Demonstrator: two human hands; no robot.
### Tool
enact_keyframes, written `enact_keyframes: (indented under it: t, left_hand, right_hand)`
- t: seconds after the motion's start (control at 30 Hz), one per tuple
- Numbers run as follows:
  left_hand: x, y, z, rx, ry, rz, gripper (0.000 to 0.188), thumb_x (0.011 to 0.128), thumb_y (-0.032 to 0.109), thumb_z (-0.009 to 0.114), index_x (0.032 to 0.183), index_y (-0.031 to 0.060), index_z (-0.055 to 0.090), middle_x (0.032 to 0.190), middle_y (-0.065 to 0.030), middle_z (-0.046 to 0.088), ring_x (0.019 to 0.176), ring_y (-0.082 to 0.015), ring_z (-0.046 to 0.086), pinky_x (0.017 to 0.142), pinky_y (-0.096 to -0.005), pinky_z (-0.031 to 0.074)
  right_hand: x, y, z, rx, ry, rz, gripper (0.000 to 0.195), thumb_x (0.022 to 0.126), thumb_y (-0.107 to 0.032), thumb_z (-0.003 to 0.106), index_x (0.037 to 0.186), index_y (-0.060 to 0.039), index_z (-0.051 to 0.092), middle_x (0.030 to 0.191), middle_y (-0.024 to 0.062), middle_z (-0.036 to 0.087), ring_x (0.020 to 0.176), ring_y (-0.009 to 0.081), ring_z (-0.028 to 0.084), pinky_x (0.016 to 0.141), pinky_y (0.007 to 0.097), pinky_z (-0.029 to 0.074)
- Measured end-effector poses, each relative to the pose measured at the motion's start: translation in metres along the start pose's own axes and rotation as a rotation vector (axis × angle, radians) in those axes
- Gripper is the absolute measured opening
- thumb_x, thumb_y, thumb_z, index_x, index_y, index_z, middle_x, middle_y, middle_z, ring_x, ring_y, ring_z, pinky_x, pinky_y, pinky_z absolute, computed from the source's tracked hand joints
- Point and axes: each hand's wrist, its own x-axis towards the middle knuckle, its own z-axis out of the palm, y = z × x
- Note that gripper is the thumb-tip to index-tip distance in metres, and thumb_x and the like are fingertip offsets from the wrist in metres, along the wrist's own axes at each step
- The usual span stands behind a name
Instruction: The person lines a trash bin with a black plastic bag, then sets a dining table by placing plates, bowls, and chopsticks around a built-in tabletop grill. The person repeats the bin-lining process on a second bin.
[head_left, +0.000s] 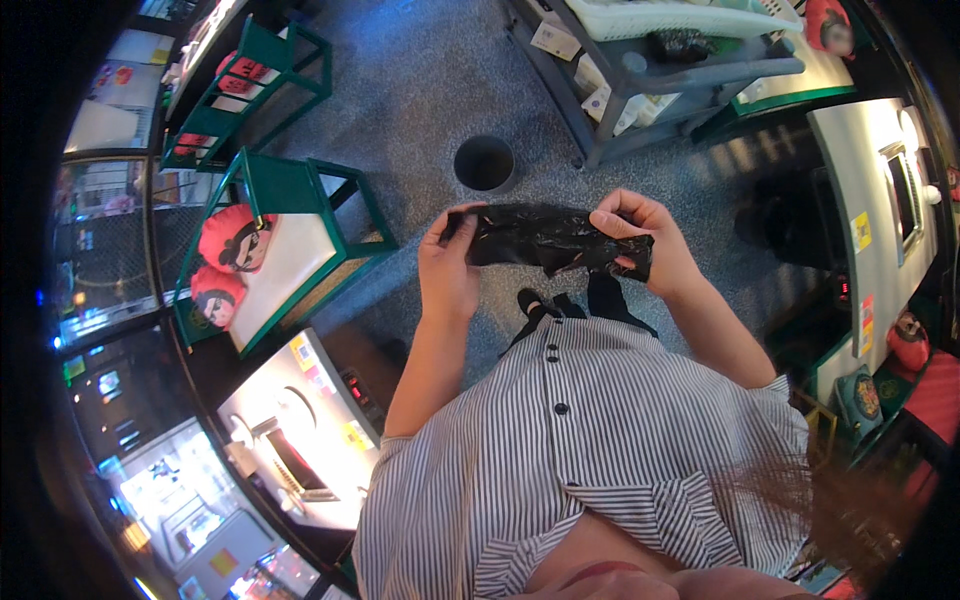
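Note:
A folded black plastic bag (540, 238) stretches crosswise between my two hands, in front of my striped shirt. My left hand (448, 259) pinches its left end, thumb on top. On the other side my right hand (646, 238) grips the upper right corner between thumb and fingers, and some fingers show through gaps lower down. The plastic is crinkled and shiny. Just beyond the bag, a dark round bin (484, 165) stands on the grey speckled floor (405, 112); its inside looks dark.
A grey utility cart (615, 97) with a white plastic basket (682, 19) stands far right. Green-framed seats (289, 247) with red cushions (234, 238) are at left. Tables with built-in grills flank me: left table (337, 450), right table (840, 172).

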Motion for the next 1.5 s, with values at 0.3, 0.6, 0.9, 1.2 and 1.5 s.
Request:
enact_keyframes:
  t: [0.3, 0.6, 0.9, 1.2, 1.5]
  left_hand:
    - [0.007, 0.04, -0.009, -0.218, -0.073, -0.376, 0.013, 0.093, 0.018, 0.066, 0.094, 0.0059, 0.069, 0.087, -0.0083, 0.073, 0.073, -0.0176, 0.071, 0.062, -0.0282, 0.058]
    - [-0.001, 0.051, -0.014, -0.106, -0.165, -0.426, 0.014, 0.092, 0.019, 0.067, 0.094, 0.0055, 0.07, 0.088, -0.0075, 0.073, 0.072, -0.0165, 0.071, 0.064, -0.0284, 0.058]
    - [0.007, 0.053, -0.025, 0.721, 0.086, 0.402, 0.017, 0.087, 0.014, 0.072, 0.1, 0.0046, 0.069, 0.082, -0.0031, 0.066, 0.067, -0.0141, 0.062, 0.064, -0.0248, 0.05]
    - [-0.038, 0.002, -0.017, 0.242, -0.175, -0.234, 0.011, 0.093, 0.016, 0.067, 0.096, 0.0056, 0.064, 0.085, -0.0017, 0.064, 0.075, -0.0115, 0.064, 0.067, -0.0241, 0.053]
    - [-0.031, -0.046, -0.044, -0.532, 0.093, -0.32, 0.013, 0.101, 0.016, 0.049, 0.107, 0.0082, 0.058, 0.107, -0.0066, 0.065, 0.101, -0.0197, 0.062, 0.09, -0.038, 0.052]
  right_hand:
    - [0.006, 0.0, -0.024, -1.2, -0.277, 0.139, 0.032, 0.083, -0.029, 0.075, 0.106, -0.0061, 0.071, 0.084, 0.0097, 0.069, 0.085, 0.0219, 0.066, 0.078, 0.0375, 0.051]
    - [0.03, -0.006, 0.024, -0.706, -0.453, -0.31, 0.031, 0.08, -0.019, 0.078, 0.106, -0.0026, 0.071, 0.098, 0.0088, 0.07, 0.092, 0.0201, 0.065, 0.085, 0.0333, 0.05]
    - [0.025, 0.009, 0.041, -0.314, -0.368, 0.156, 0.018, 0.079, -0.018, 0.079, 0.085, -0.004, 0.069, 0.076, 0.0021, 0.067, 0.07, 0.0122, 0.061, 0.07, 0.0284, 0.048]
    - [0.026, 0.041, 0.064, -0.566, -0.208, -0.117, 0.028, 0.074, -0.019, 0.083, 0.074, -0.005, 0.058, 0.072, 0.0019, 0.058, 0.064, 0.0089, 0.051, 0.06, 0.0269, 0.042]
    - [0.034, 0.067, 0.058, 0.454, -0.003, 0.26, 0.019, 0.092, -0.02, 0.068, 0.085, -0.0117, 0.053, 0.071, 0.0004, 0.056, 0.051, 0.0069, 0.05, 0.043, 0.0203, 0.041]
